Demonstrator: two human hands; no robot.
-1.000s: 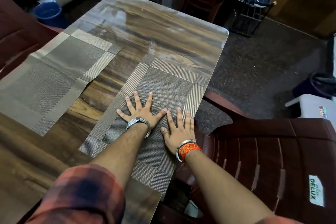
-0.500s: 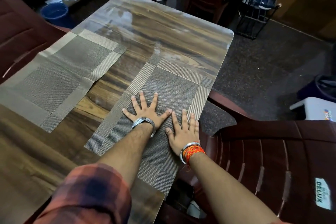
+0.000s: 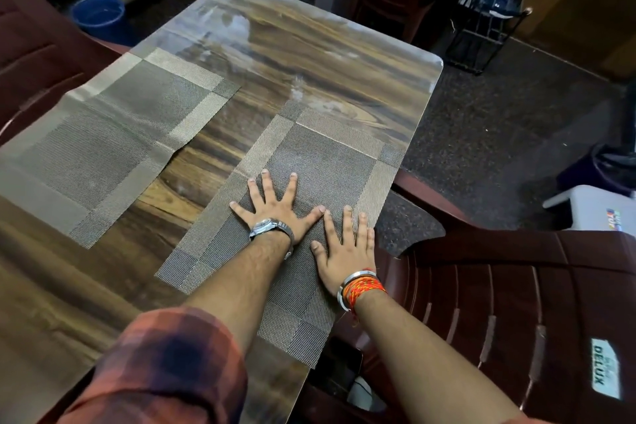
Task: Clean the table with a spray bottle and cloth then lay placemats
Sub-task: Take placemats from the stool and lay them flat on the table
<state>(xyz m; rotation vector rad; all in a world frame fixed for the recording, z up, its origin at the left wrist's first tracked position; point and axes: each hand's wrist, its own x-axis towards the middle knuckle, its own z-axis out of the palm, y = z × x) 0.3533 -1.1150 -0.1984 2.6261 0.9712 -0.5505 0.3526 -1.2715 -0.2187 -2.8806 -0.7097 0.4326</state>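
Little has shifted since a second ago: both hands remain flat on the same placemat, and only the camera has drifted, so the table sits slightly further right in view.

That placemat (image 3: 320, 162) is a woven mesh of grey-brown, with a darker centre panel framed by paler beige bands and small dark squares at the corners. It lies directly under both palms, along the table's edge on the right hand's side, its near corner hanging just past the rim. A second placemat (image 3: 103, 144) of the same weave lies well off to the left of the left hand, with a crease across it and its far edge overhanging the table (image 3: 309, 55), whose glossy wood-grain top shows pale smears beyond the fingertips.

The left hand (image 3: 275, 203) lies palm down with fingers fanned wide, a metal watch (image 3: 270, 226) on its wrist and a plaid sleeve (image 3: 165, 368) rolled up the forearm. The right hand (image 3: 344, 244) lies flat just beside it, fingers closer together, its index fingertip almost touching the left thumb, wearing orange threads and a metal bangle. Neither hand grips anything; both press open on the mat. A maroon plastic chair (image 3: 499, 313) stands right of the right arm.
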